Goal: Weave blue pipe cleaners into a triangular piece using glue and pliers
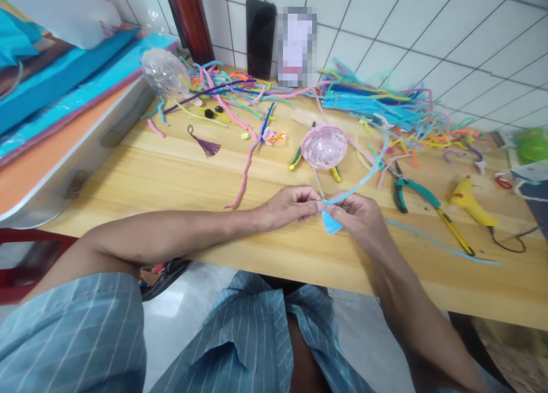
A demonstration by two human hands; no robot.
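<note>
My left hand [295, 206] and my right hand [357, 215] meet above the front part of the table, thumbs and fingers pinched together. Between them is a light blue pipe cleaner piece [331, 224], its lower part a small fan of rows side by side. From the pinch a long light blue pipe cleaner strand [367, 177] curves up to the right. A thin pale stem [318, 182] runs up from the fingertips toward a pink clear dome [324, 146]; whether it is held is unclear. The fingers hide part of the blue piece.
Green-handled pliers [422, 192], a yellow-handled tool [456, 230], a yellow glue gun [471, 202] and a loose blue pipe cleaner [445, 244] lie right. Behind are blue pipe cleaners [368, 105], a purple tassel [205, 144] and two phones [261, 39]. A storage box [98, 136] stands left.
</note>
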